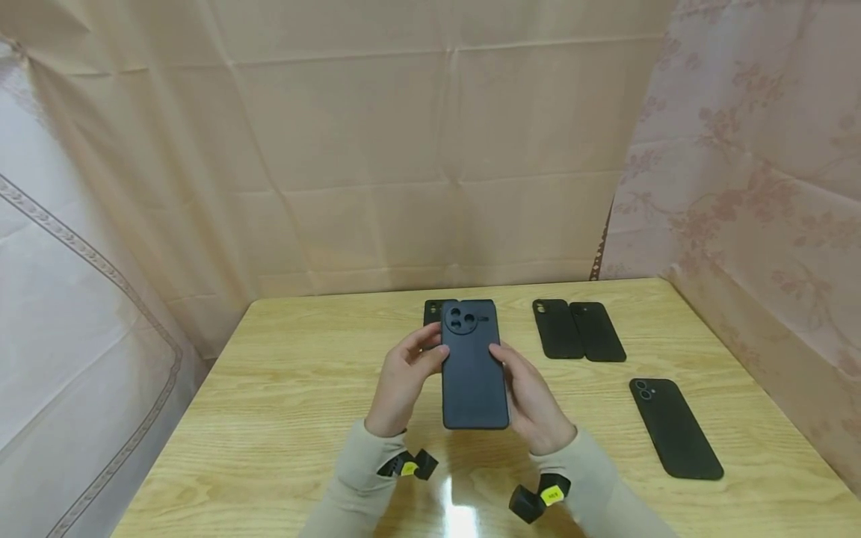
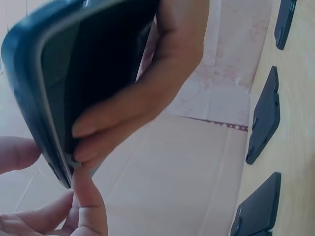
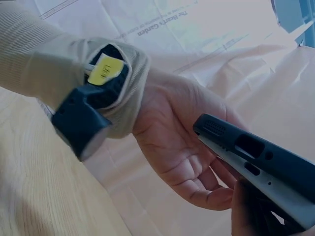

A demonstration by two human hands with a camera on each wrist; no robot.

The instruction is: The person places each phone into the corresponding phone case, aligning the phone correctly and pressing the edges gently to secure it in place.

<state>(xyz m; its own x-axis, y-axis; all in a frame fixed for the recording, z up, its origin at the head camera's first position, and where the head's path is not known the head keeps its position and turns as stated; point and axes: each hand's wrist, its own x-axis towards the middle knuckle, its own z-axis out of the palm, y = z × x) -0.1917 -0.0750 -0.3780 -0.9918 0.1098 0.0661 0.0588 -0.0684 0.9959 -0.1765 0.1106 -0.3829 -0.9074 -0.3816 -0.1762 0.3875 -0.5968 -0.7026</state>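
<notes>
Both hands hold a phone in a dark blue-black phone case [image 1: 474, 385] upright above the table, its back with a round camera ring facing me. My left hand [image 1: 402, 381] pinches the upper left edge, and my right hand [image 1: 534, 400] grips the right side. Seen from the right wrist, the phone's silver bottom edge [image 3: 268, 184] sits apart from the case's lower rim, which has port cutouts. The left wrist view shows the dark screen [image 2: 98, 64], with right-hand fingers [image 2: 123, 110] across it. Behind the held case, another black phone-shaped piece [image 1: 431, 310] is mostly hidden.
Two flat black phone-shaped pieces lie side by side at the back right, a left one [image 1: 560, 336] with a camera cutout and a right one [image 1: 599, 336]. Closer on the right lies a black phone [image 1: 676, 430]. Curtains hang behind the wooden table [image 1: 282, 403].
</notes>
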